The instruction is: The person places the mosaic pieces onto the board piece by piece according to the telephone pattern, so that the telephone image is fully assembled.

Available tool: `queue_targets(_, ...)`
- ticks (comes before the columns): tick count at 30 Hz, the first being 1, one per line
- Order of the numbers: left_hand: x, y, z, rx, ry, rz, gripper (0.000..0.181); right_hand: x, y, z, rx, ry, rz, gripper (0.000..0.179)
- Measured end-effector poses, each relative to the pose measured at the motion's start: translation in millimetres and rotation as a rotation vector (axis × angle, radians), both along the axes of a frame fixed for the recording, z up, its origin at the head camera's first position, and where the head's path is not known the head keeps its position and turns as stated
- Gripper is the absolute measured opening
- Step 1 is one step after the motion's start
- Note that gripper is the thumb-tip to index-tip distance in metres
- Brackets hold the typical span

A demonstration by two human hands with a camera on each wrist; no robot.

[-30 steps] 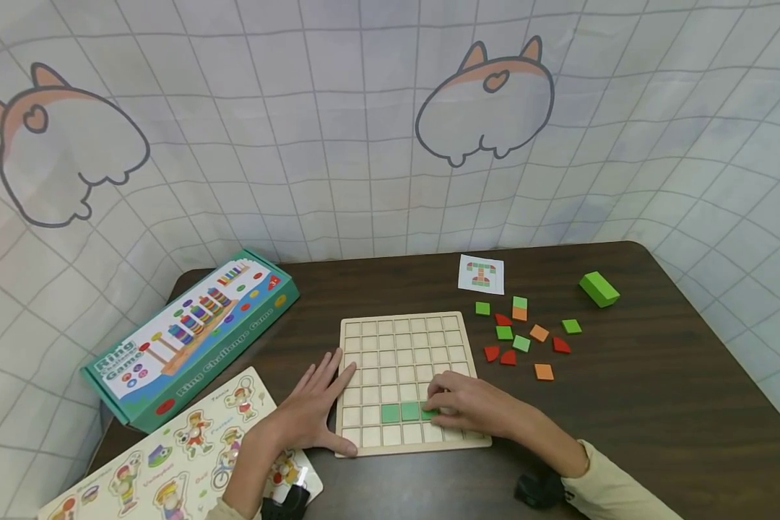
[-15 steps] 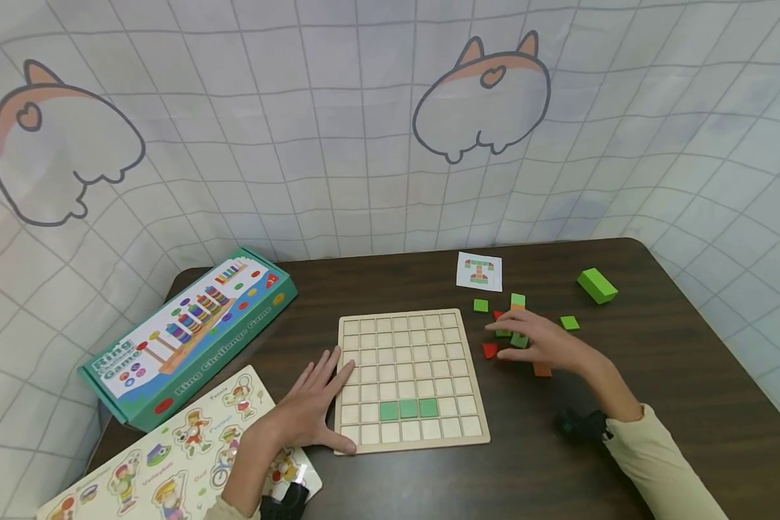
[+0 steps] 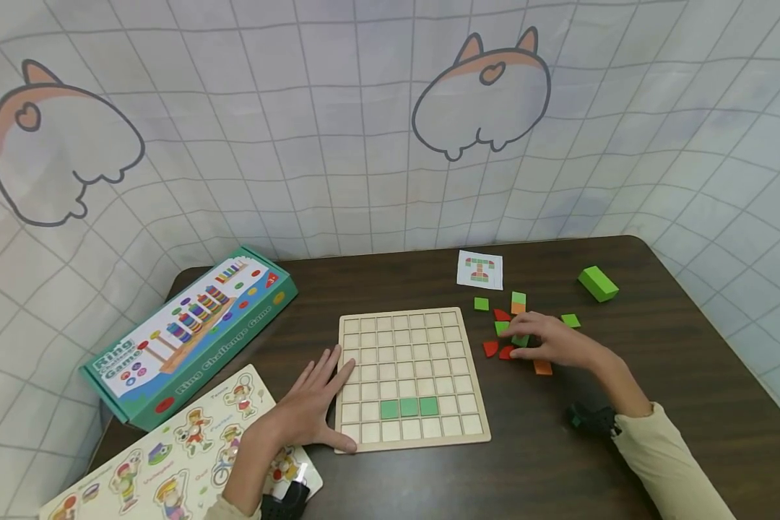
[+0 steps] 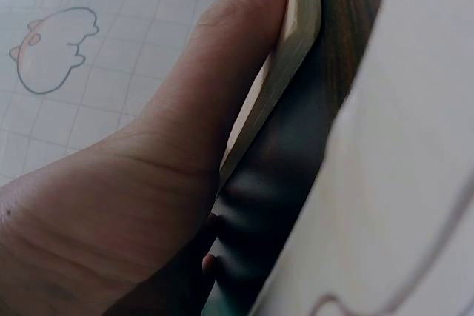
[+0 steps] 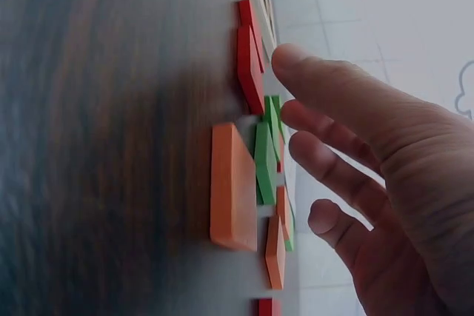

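A wooden grid board (image 3: 485, 426) lies mid-table, with three green square tiles (image 3: 408, 408) side by side in one of its lower rows. My left hand (image 3: 302, 408) rests along the board's left edge, fingers spread and thumb on the near corner; the left wrist view has the thumb (image 4: 244, 20) against the rim. Over the loose tiles right of the board hovers my right hand (image 3: 555, 341). In the right wrist view its thumb and fingers are apart, nothing between them, close to green tiles (image 5: 264, 160), red quarter-round tiles (image 5: 249, 68) and an orange tile (image 5: 233, 186).
A printed pattern card (image 3: 479, 270) lies behind the tiles. Farther right stands a green block (image 3: 598, 284), with a lone green tile (image 3: 570, 320) nearer. On the left are a ring game box (image 3: 191, 336) and a picture puzzle board (image 3: 188, 462), partly under the left forearm.
My right hand has left the third green tile on the board and moved right and away to the loose tiles. The left hand stays at the board's edge.
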State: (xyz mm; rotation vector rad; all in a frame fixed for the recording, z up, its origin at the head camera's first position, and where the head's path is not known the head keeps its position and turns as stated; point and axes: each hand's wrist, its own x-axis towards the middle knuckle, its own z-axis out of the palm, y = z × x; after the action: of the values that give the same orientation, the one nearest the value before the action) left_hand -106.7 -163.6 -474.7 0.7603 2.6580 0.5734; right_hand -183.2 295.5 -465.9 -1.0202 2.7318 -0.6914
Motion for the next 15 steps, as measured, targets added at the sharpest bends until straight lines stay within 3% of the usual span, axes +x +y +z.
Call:
queue_targets(6, 0.2, 0.2, -0.3, 0.007, -0.002, 0.003, 0.127, 1.7, -6.4, -0.3, 0.007, 0.033, 0.074, 0.026)
queue_targets(15, -0.4, -1.4, -2.1, 0.011, 0.004, -0.005, 0.127, 2.5, -9.0, -0.1, 0.043, 0.008, 0.068, 0.026)
